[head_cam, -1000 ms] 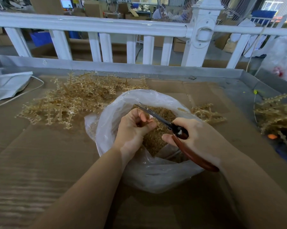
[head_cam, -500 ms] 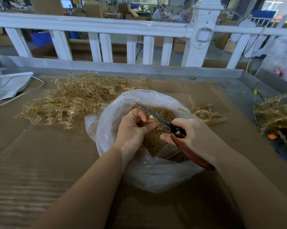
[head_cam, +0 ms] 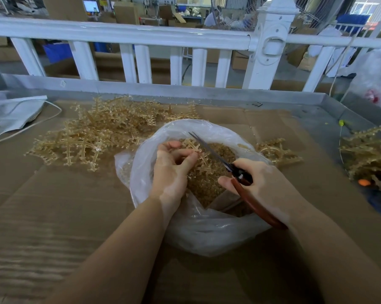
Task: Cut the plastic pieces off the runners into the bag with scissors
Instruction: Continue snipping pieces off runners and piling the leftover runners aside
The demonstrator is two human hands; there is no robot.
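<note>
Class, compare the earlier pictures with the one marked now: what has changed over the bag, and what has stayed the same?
The left hand has opened its curl, so the runner pinched in its fingers now shows over the bag. The right hand has eased the scissors slightly left, blades beside that runner. Both hands still grip as before; the bag, the runner pile and the cardboard have not moved.
</note>
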